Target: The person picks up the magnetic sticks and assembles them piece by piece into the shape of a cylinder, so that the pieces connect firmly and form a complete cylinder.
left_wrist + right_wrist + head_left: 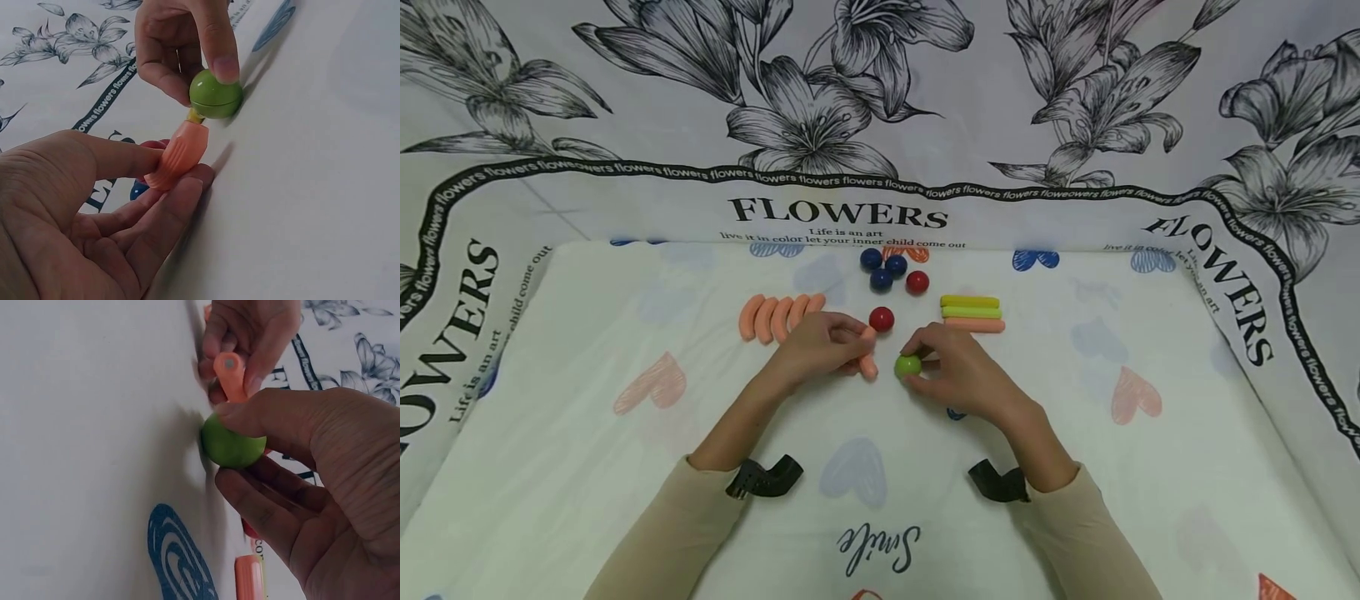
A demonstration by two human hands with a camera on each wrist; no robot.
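Observation:
My left hand pinches a salmon-coloured curved stick between thumb and fingers. In the left wrist view this stick has fine ridges along its side; in the right wrist view a grey metal-like disc shows in its end. A glossy green ball is held between the thumb and fingers of my right hand, just right of the stick. A seam line runs round the ball in the left wrist view. Close beyond both hands lies a red ball on the cloth.
Several salmon curved sticks lie in a row beyond my left hand. Three blue balls and another red ball sit farther back. Beyond my right hand, yellow, light green and salmon straight rods lie side by side.

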